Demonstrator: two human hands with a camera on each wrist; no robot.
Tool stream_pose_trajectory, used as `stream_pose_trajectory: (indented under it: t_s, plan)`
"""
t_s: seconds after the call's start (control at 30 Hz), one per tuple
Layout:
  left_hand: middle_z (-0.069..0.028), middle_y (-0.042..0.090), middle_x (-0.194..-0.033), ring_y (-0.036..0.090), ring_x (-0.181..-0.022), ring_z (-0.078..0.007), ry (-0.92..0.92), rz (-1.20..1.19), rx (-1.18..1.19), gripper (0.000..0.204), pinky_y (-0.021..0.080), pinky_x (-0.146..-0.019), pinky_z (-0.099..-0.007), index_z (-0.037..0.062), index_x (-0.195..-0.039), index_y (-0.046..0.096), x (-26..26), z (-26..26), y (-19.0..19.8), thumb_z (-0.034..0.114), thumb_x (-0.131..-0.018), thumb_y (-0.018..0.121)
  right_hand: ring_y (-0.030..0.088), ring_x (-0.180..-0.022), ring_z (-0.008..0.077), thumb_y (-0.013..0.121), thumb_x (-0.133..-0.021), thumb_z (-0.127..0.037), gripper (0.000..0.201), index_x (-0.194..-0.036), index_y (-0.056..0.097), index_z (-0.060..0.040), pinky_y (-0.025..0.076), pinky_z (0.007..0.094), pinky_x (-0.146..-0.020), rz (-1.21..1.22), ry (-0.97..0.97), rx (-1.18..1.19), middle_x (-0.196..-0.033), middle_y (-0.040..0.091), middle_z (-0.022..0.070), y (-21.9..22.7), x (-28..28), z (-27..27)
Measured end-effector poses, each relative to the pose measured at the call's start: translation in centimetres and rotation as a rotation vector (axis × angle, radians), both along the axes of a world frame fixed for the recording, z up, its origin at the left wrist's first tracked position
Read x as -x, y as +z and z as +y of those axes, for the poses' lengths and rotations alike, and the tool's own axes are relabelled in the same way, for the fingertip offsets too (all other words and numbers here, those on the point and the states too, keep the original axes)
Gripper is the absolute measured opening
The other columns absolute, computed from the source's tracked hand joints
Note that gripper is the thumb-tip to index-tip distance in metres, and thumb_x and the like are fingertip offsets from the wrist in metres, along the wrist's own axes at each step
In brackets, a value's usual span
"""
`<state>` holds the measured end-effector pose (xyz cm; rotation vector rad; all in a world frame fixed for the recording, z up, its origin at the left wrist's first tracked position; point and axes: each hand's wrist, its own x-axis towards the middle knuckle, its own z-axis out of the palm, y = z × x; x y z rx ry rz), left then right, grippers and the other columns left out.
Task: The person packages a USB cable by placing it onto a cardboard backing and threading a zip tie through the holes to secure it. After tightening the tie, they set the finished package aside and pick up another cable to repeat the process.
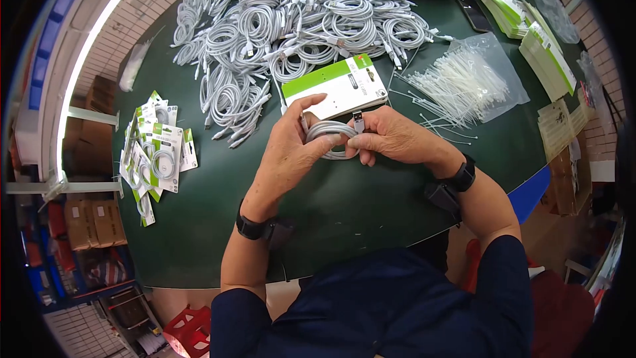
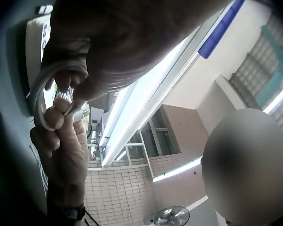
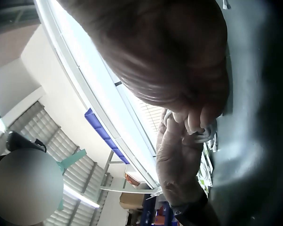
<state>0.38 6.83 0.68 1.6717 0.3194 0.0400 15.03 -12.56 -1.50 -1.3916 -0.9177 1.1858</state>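
Note:
A coiled white USB cable (image 1: 329,130) is held between both hands, over the near side of the green table. My left hand (image 1: 289,144) grips the coil's left side, thumb across the front and index finger raised behind. On the right side my right hand (image 1: 402,134) pinches the coil with its thumb. The cable's USB plug (image 1: 358,122) points up beside that thumb. Directly behind lies a stack of green-and-white packaging cards (image 1: 334,86), partly covered by the hands. In the left wrist view the coil (image 2: 38,96) loops around the fingertips.
A large heap of coiled white cables (image 1: 258,23) covers the table's far side. Packaged cables (image 1: 164,152) are piled at left. White cable ties (image 1: 457,86) spill from a clear bag at right, with more cards (image 1: 546,59) and a phone (image 1: 474,14) beyond.

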Motion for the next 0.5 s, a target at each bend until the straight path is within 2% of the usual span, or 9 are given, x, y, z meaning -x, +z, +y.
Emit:
stream_pose_trajectory:
  t_s: [0.03, 0.13, 0.17, 0.27, 0.3, 0.4, 0.47, 0.5]
  plan:
    - [-0.0127, 0.067, -0.118, 0.065, -0.11, -0.0166, 0.035, -0.054, -0.012, 0.079, 0.053, -0.093, -0.0324, -0.0015, -0.157, 0.038, 0.1, -0.2, 0.4, 0.002, -0.089, 0.078, 0.067, -0.073, 0.0082, 0.065, -0.104, -0.016, 0.023, -0.11, 0.073, 0.0041, 0.058, 0.024, -0.068, 0.027, -0.043, -0.018, -0.092, 0.074, 0.0053, 0.4, 0.1, 0.0]
    - [-0.018, 0.062, -0.133, 0.061, -0.118, -0.0223, 0.244, -0.402, -0.573, 0.081, 0.052, -0.095, -0.0366, -0.0014, -0.157, 0.038, 0.1, -1.5, 1.7, 0.006, -0.088, 0.08, 0.067, -0.074, 0.0073, 0.064, -0.105, -0.015, 0.023, -0.113, 0.072, 0.0052, 0.058, 0.0235, -0.068, 0.099, -0.138, -0.082, -0.093, 0.075, 0.0058, 1.1, 0.0, -0.2]
    - [-0.0225, 0.054, -0.141, 0.056, -0.127, -0.0322, 0.317, -0.487, -0.805, 0.082, 0.05, -0.102, -0.0451, -0.0016, -0.153, 0.044, 0.3, -2.1, 2.6, 0.004, -0.081, 0.082, 0.067, -0.074, 0.007, 0.064, -0.105, -0.015, 0.023, -0.113, 0.072, 0.0051, 0.058, 0.0233, -0.068, 0.108, -0.164, -0.094, -0.093, 0.075, 0.0058, 1.6, 0.0, -0.4]
    - [-0.0203, 0.055, -0.141, 0.06, -0.121, -0.0358, 0.278, -0.663, -1.05, 0.079, 0.052, -0.099, -0.0447, 0.0021, -0.15, 0.051, 0.9, -4.2, 3.2, 0.004, -0.077, 0.085, 0.067, -0.075, 0.0069, 0.065, -0.106, -0.017, 0.023, -0.111, 0.072, 0.0048, 0.058, 0.0238, -0.068, 0.152, -0.229, -0.148, -0.093, 0.075, 0.0055, 2.3, -0.5, -0.9]
    - [-0.0178, 0.055, -0.14, 0.063, -0.115, -0.0343, 0.149, -0.665, -0.943, 0.076, 0.055, -0.093, -0.0424, 0.0048, -0.146, 0.057, 0.8, -5.2, 3.1, 0.005, -0.075, 0.087, 0.066, -0.074, 0.0071, 0.065, -0.106, -0.017, 0.023, -0.11, 0.072, 0.0046, 0.058, 0.024, -0.068, 0.198, -0.254, -0.185, -0.093, 0.075, 0.0053, 2.0, -0.6, -1.0]
    - [-0.0168, 0.055, -0.139, 0.064, -0.111, -0.0318, 0.012, -0.539, -0.835, 0.077, 0.057, -0.084, -0.0402, 0.0066, -0.15, 0.054, -0.5, -7.5, 1.9, 0.008, -0.081, 0.087, 0.064, -0.073, 0.0071, 0.065, -0.107, -0.02, 0.024, -0.112, 0.07, 0.003, 0.056, 0.0237, -0.066, 0.324, -0.299, -0.264, -0.09, 0.071, 0.003, 1.5, -0.7, -1.3]
    - [-0.0167, 0.055, -0.135, 0.065, -0.109, -0.0328, 0.042, -0.622, -0.838, 0.081, 0.057, -0.086, -0.0419, 0.0082, -0.15, 0.054, -1.7, -7.6, 1.3, 0.006, -0.077, 0.089, 0.063, -0.073, 0.0068, 0.065, -0.108, -0.021, 0.025, -0.114, 0.069, 0.0028, 0.055, 0.0231, -0.065, 0.406, -0.307, -0.315, -0.09, 0.069, 0.0021, 1.1, -0.8, -1.3]
    - [-0.0167, 0.055, -0.133, 0.065, -0.108, -0.0333, 0.049, -0.66, -0.843, 0.083, 0.057, -0.087, -0.0428, 0.009, -0.15, 0.054, -2.1, -7.4, 1.1, 0.005, -0.075, 0.09, 0.063, -0.075, 0.0065, 0.065, -0.108, -0.02, 0.028, -0.124, 0.066, 0.0024, 0.055, 0.0224, -0.065, 0.402, -0.32, -0.261, -0.091, 0.067, 0.0013, 1.2, -0.9, -1.1]
